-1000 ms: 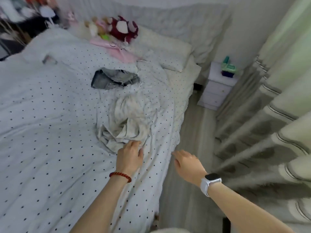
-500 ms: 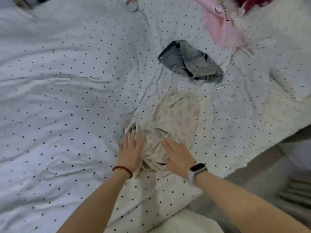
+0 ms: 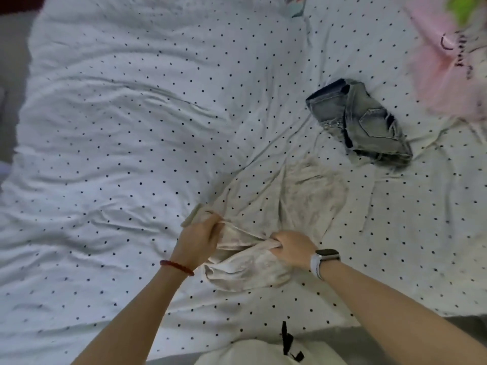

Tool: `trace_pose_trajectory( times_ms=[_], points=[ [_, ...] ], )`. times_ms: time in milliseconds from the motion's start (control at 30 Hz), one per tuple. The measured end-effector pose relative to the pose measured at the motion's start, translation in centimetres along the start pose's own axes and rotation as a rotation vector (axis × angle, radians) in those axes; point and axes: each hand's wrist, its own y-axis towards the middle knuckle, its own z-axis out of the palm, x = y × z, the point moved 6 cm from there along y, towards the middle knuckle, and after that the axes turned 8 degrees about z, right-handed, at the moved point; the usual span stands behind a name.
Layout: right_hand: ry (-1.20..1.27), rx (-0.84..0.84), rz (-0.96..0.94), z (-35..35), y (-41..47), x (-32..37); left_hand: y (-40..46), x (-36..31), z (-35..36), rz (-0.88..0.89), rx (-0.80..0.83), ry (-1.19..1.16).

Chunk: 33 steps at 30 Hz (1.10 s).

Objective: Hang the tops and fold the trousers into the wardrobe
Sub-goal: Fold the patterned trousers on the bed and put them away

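While the bed (image 3: 110, 159) fills nearly the whole view, its dotted sheet rumpled and broad, I judge that I am at the start of one garment: picking it up to see what it is. Much free sheet lies to the left and far left, good room for spreading or folding. The near edge of the bed runs along the bottom right, with floor beyond it, so cloth pulled toward me could slip off there.

The cream garment (image 3: 284, 206) lies crumpled at near centre, partly covered by a fold of the sheet. I cannot tell yet if it is a top or trousers. Beyond it to the right lie the folded jeans (image 3: 369, 122), apart from it, and a pink cloth (image 3: 442, 61) at the far right corner.

My left hand (image 3: 197, 241) has its fingers curled around a bunch of the garment's near edge, and my right hand (image 3: 292, 247) grips the same edge just beside. Next I should lift and shake it open, away from the sheet fold, so the sheet does not come with it.
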Motion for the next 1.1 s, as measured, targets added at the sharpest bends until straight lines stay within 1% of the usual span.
trace_pose_trajectory(
  times_ms=[100, 267, 333, 400, 433, 467, 533, 600, 633, 667, 733, 833, 933, 1000, 1067, 1100],
  points=[
    [-0.042, 0.084, 0.05, 2.2, -2.5, -1.2, -3.1, -0.4, 2.3, -0.015, 0.152, 0.02],
    [-0.034, 0.139, 0.113, 8.9, -7.9, -2.2, -7.6, -1.9, 5.9, -0.019, 0.312, 0.092],
    [-0.045, 0.161, 0.14, 11.2, -10.1, -3.0, -9.4, -2.9, 7.5, 0.002, 0.445, 0.168],
    [0.012, 0.201, 0.167, 13.2, -12.2, -4.0, -10.9, -3.8, 9.0, 0.017, 0.579, 0.227],
    [0.05, 0.216, 0.18, 13.8, -13.1, -4.6, -11.3, -3.9, 9.7, -0.004, 0.618, 0.22],
    [0.064, 0.196, 0.194, 13.9, -13.6, -5.1, -11.3, -4.0, 10.1, -0.032, 0.626, 0.194],
    [0.073, 0.059, 0.214, 12.4, -14.1, -6.1, -10.4, -4.5, 10.8, -0.086, 0.569, 0.111],
    [0.126, -0.131, 0.202, 9.2, -13.5, -7.5, -7.6, -5.6, 11.1, -0.144, 0.429, -0.019],
    [0.161, -0.199, 0.209, 7.9, -13.1, -8.0, -6.7, -6.0, 10.9, -0.191, 0.365, -0.109],
    [0.195, -0.253, 0.228, 6.0, -12.0, -9.2, -4.6, -6.7, 11.1, -0.244, 0.301, -0.209],
    [0.247, -0.328, 0.277, 2.9, -10.0, -10.7, -1.3, -7.0, 11.9, -0.395, 0.244, -0.382],
    [0.392, -0.406, 0.363, -1.5, -5.4, -13.5, 4.5, -6.0, 15.0, -0.618, 0.232, -0.562],
    [0.581, -0.417, 0.432, -4.5, -0.2, -16.2, 9.7, -4.7, 19.0, -0.782, 0.181, -0.723],
    [0.71, -0.349, 0.448, -5.1, 2.4, -17.1, 11.9, -4.3, 20.9, -0.841, 0.113, -0.8],
    [0.889, -0.249, 0.446, -5.0, 4.2, -17.6, 13.5, -4.3, 22.7, -0.903, 0.062, -0.892],
    [0.943, -0.202, 0.446, -5.0, 5.0, -17.9, 14.3, -4.5, 23.3, -0.924, 0.059, -0.934]
  ],
)
